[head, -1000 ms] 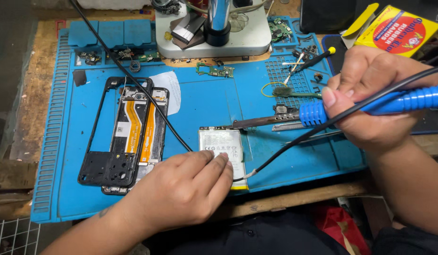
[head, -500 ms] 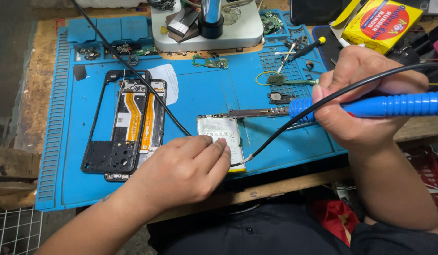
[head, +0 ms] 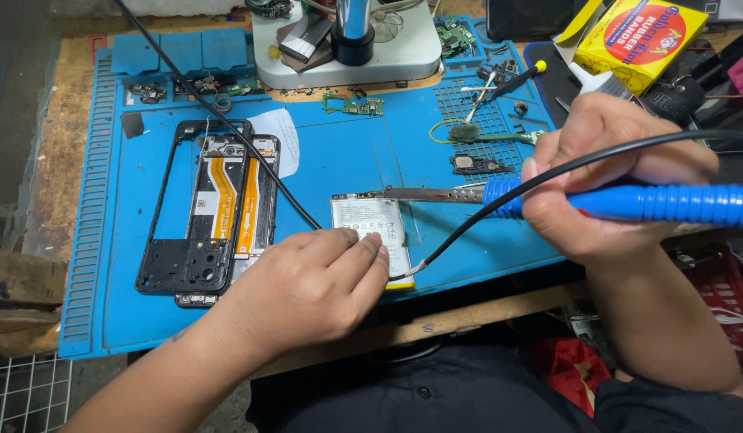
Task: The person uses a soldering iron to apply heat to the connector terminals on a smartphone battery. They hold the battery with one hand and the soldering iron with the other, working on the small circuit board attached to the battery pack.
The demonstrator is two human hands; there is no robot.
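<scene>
A: What is the right hand (head: 608, 180) doing?

B: It is curled tight around the ribbed blue handle of a soldering iron (head: 652, 204), held low and nearly level. Its metal tip points toward nine o'clock and ends at the top edge of the flat white phone battery (head: 371, 232), which lies near the middle of the blue silicone work mat (head: 339, 160). Held flat like that, the tip can reach the battery's upper edge without the hand covering it.

A: And the left hand (head: 303, 289)?

B: Palm down, fingers together and bent, pressing on the battery's lower end at about six o'clock from the tip. I judge it steadies the battery so it does not slide under the iron. Whether the fingertips pinch anything beneath, I cannot tell.

A: Where does the black cord (head: 484, 212) go?

B: It runs from the right hand down past the battery's lower right corner, just beside the left fingertips.

A: What else lies about?

B: At nine o'clock from the battery is an opened black phone frame with orange flex ribbons (head: 215, 212), set apart, likely to keep it clear of the heat. At twelve o'clock stands the white base of a microscope stand (head: 347, 60). A yellow cardboard box (head: 640, 36) sits at two o'clock, at the bench's far edge.
</scene>
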